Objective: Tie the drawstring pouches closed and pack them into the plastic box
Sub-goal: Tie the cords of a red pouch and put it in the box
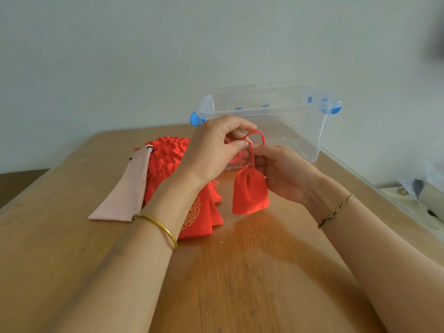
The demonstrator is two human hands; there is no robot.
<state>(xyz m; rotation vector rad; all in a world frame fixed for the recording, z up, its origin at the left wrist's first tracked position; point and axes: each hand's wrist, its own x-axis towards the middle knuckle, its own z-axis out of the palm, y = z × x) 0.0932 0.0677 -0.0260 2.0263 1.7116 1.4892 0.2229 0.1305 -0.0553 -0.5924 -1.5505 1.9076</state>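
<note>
The small red drawstring pouch (249, 193) hangs clear of the wooden table (240, 272), at 6 o'clock below the left hand (216, 147), which pinches its drawstring (255, 134) loop. The right hand (283, 174), at 3 o'clock, curls its fingers about the cord (just above the neck). The clear plastic box (264, 111) is at 12 o'clock, and a pile of red pouches (165, 157) at 9.

One box (300, 111), pink pouch (125, 188); several red pouches (165, 157)
</note>
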